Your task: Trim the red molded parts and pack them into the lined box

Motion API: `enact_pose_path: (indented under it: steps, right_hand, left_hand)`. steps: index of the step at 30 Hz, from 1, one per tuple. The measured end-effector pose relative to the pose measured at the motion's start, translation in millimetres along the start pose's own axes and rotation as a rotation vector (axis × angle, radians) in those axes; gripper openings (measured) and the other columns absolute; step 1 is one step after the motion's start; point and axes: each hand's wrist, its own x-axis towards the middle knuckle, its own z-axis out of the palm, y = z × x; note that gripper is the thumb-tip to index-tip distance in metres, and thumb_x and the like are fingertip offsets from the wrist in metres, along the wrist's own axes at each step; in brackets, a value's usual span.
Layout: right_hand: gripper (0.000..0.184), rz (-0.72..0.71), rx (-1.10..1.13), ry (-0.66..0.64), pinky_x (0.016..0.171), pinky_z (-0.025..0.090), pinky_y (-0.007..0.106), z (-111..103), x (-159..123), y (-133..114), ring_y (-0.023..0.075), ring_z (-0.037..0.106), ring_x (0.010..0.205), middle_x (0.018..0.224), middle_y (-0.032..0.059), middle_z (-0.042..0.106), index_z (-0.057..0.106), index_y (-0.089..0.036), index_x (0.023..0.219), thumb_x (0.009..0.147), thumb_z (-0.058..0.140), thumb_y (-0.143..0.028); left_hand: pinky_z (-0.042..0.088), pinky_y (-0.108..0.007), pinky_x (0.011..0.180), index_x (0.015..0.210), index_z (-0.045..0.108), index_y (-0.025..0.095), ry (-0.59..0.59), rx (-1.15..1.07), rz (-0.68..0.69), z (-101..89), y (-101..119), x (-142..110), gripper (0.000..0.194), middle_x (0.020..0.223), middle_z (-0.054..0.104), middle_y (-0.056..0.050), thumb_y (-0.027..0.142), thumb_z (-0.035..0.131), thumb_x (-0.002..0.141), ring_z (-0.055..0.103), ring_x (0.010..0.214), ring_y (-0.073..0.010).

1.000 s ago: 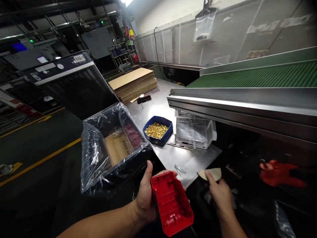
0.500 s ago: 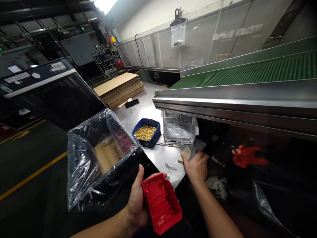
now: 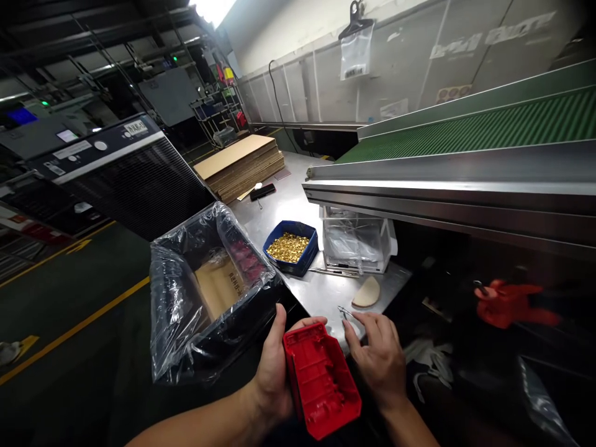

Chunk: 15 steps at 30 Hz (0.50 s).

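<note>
My left hand (image 3: 274, 372) is closed around a red plastic housing (image 3: 326, 385), hollow side up, with moulded ribs and posts inside. The thumb runs along its left edge and fingertips show behind its top. To the right, thumb and forefinger of my right hand (image 3: 379, 357) pinch the near end of a slim silver metal tool (image 3: 343, 310) at the metal table's front corner. Its exact kind is too small to make out. Just beyond those fingers lies a beige half-round piece (image 3: 366, 292). A blue bin (image 3: 302, 264) of small brass-coloured parts (image 3: 287, 248) stands farther back.
A plastic-lined black crate (image 3: 161, 310) with cardboard inside is at the left. Behind the bin, a white tray (image 3: 387, 239) holds clear bags. A green conveyor (image 3: 442, 139) slopes overhead at right. Stacked cardboard (image 3: 242, 164) and a black phone-like object (image 3: 262, 192) lie farther back.
My right hand has left the beige piece and moved to the silver tool, its fingers closing on the end. The left hand still holds the red housing. The view has swung slightly left.
</note>
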Motion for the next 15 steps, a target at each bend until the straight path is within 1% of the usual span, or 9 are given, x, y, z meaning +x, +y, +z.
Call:
enact_pose_path:
  steps: [2,4,5,7,9,10,12,14,15]
  right_hand:
    - [0.039,-0.013,-0.022,0.004,0.083,0.052,0.043,-4,-7,7,0.0292,0.059,0.096,0.103,0.0138,0.064,0.071,-0.017,0.102,0.098,0.048,-0.048]
    - [0.043,0.041,0.039,-0.006,0.081,0.053,0.044,-12,-10,9,0.0288,0.061,0.093,0.104,0.0139,0.065,0.071,-0.017,0.101,0.097,0.046,-0.052]
    - [0.042,0.118,0.119,-0.001,0.08,0.053,0.042,-18,-10,6,0.027,0.063,0.091,0.104,0.0125,0.066,0.07,-0.018,0.103,0.096,0.049,-0.054]
    - [0.042,0.348,0.326,0.014,0.074,0.054,0.036,-39,-6,-7,0.0226,0.066,0.082,0.1,0.0082,0.07,0.067,-0.022,0.107,0.09,0.056,-0.059]
    - [0.048,0.562,0.495,0.021,0.068,0.055,0.031,-65,0,-28,0.0212,0.068,0.078,0.096,0.006,0.073,0.066,-0.024,0.11,0.084,0.062,-0.064]
    - [0.052,0.616,0.543,0.012,0.068,0.056,0.03,-79,3,-41,0.022,0.069,0.08,0.096,0.0063,0.074,0.067,-0.024,0.111,0.081,0.063,-0.066]
    - [0.058,0.626,0.611,-0.069,0.069,0.058,0.029,-105,5,-65,0.0238,0.072,0.082,0.099,0.0077,0.076,0.069,-0.024,0.115,0.078,0.065,-0.068]
    - [0.056,0.565,0.664,-0.2,0.068,0.059,0.028,-122,3,-88,0.0246,0.072,0.08,0.097,0.0082,0.077,0.072,-0.024,0.112,0.078,0.064,-0.068]
    - [0.053,0.529,0.685,-0.252,0.067,0.059,0.028,-128,0,-97,0.0247,0.072,0.079,0.096,0.008,0.077,0.073,-0.025,0.108,0.079,0.063,-0.068]
  left_hand:
    - [0.052,-0.045,0.083,0.116,0.062,0.011,-0.022,0.007,0.0,-0.4,1,1,0.076,0.093,0.07,-0.015,0.076,0.031,0.093,0.07,0.084,-0.031]
    - [0.052,-0.045,0.083,0.116,0.062,0.01,-0.047,0.011,-0.004,-0.2,1,2,0.076,0.094,0.07,-0.016,0.076,0.03,0.093,0.07,0.084,-0.0307]
    - [0.052,-0.045,0.083,0.115,0.062,0.01,-0.06,0.013,-0.008,0.2,1,2,0.077,0.093,0.07,-0.016,0.076,0.029,0.093,0.069,0.084,-0.0305]
    - [0.052,-0.046,0.083,0.114,0.063,0.01,-0.079,0.018,-0.018,1.0,0,3,0.079,0.092,0.07,-0.017,0.078,0.028,0.092,0.07,0.084,-0.0305]
    - [0.052,-0.046,0.084,0.113,0.063,0.011,-0.084,0.022,-0.021,1.5,-1,3,0.079,0.091,0.069,-0.016,0.078,0.027,0.092,0.07,0.083,-0.0301]
    - [0.052,-0.045,0.084,0.113,0.063,0.011,-0.086,0.026,-0.015,1.6,-1,3,0.079,0.091,0.069,-0.016,0.078,0.027,0.092,0.07,0.082,-0.0296]
    - [0.052,-0.042,0.082,0.112,0.063,0.011,-0.093,0.047,0.014,1.4,-2,3,0.078,0.09,0.069,-0.016,0.078,0.028,0.092,0.07,0.08,-0.0274]
    - [0.052,-0.037,0.079,0.111,0.064,0.01,-0.104,0.086,0.064,1.3,-3,2,0.077,0.091,0.069,-0.016,0.077,0.03,0.093,0.069,0.079,-0.0246]
    - [0.052,-0.036,0.079,0.111,0.064,0.01,-0.114,0.109,0.088,1.3,-4,2,0.076,0.092,0.069,-0.016,0.077,0.033,0.093,0.068,0.079,-0.0238]
